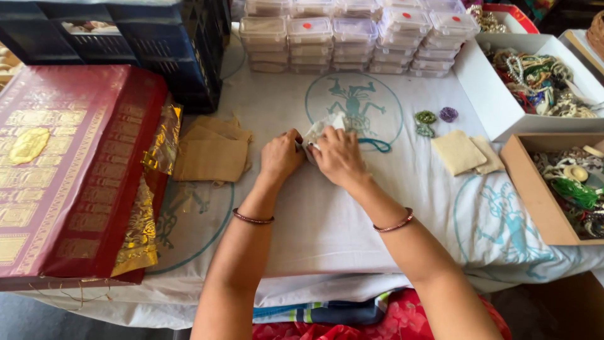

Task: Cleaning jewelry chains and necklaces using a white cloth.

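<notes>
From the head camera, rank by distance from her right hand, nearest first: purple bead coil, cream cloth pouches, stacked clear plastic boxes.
From the right hand:
1. Cream cloth pouches, to its right.
2. Purple bead coil, right and farther back.
3. Stacked clear plastic boxes, along the far edge.

Both hands (311, 157) on small white pouch (321, 129)

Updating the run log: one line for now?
left hand on small white pouch | right hand on pouch | teal bead string beside
</notes>
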